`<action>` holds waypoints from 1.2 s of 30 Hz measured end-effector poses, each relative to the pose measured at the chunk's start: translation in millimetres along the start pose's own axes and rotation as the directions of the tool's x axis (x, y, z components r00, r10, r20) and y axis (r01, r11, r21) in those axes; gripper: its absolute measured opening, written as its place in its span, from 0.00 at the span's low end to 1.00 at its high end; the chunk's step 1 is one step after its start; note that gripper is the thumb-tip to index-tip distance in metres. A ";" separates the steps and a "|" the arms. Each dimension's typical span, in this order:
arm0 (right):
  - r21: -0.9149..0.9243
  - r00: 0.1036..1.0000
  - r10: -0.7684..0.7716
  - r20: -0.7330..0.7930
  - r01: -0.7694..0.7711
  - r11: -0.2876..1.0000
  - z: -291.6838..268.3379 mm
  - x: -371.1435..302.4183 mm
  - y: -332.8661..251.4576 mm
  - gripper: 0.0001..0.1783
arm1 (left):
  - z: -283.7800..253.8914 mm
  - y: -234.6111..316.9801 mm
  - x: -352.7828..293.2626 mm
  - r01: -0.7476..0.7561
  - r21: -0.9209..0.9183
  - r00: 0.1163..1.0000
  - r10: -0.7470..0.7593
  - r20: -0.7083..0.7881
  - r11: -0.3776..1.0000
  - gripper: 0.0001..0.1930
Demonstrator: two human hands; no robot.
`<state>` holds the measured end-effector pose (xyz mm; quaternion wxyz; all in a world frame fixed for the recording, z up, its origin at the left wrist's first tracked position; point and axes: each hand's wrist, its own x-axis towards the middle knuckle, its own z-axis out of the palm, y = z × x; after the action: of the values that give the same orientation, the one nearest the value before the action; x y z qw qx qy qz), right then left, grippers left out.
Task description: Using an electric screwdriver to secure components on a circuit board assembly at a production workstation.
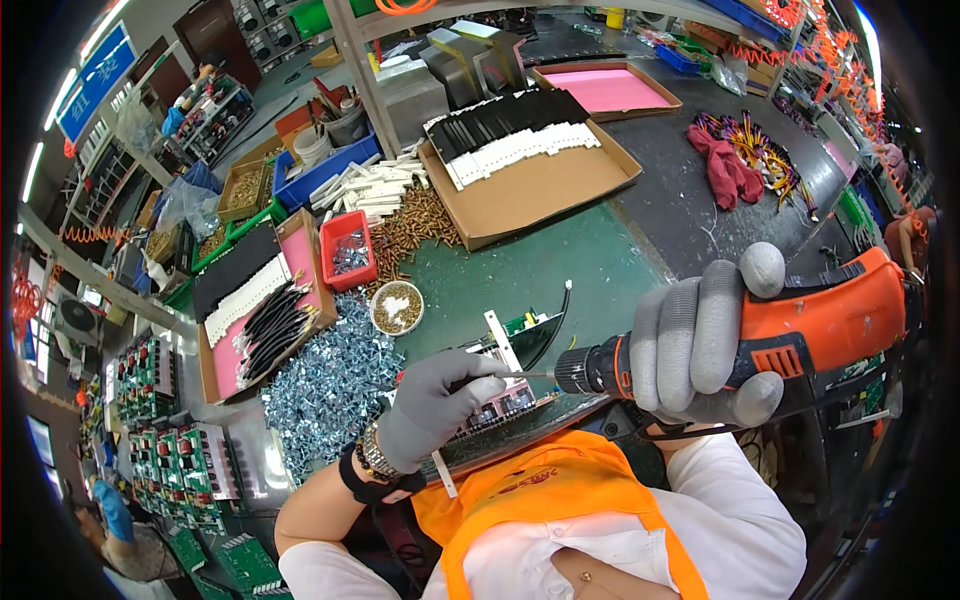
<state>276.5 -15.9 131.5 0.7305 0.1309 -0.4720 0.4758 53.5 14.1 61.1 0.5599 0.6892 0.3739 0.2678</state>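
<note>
The orange-and-black power driver (pixel 835 325) is held near the front edge of the bench (pixel 470 275), its bit (pixel 535 375) pointing left above a circuit board (pixel 513 402). The person's gloved right hand (pixel 692 345) curls tightly around the driver. The gloved left hand (pixel 432 408) pinches the tip of the bit; whether a screw sits there, I can't tell. Beyond lie heaped metal pieces (pixel 330 375), a round tub (pixel 420 318) and a red bin (pixel 327 245); farther back, a cardboard tray (pixel 540 205) holds black and white strips.
</note>
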 end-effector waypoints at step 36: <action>-0.446 0.832 0.510 -0.217 -0.549 0.706 -22.6 14.2 60.3 0.33 | -35.9 -92.7 65.2 -0.251 0.414 0.885 0.033 0.465 0.875 0.54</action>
<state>241.3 37.6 115.8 0.5890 -0.2185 -0.5658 0.5340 42.9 96.4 -24.0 0.4275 0.8713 0.2361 0.0480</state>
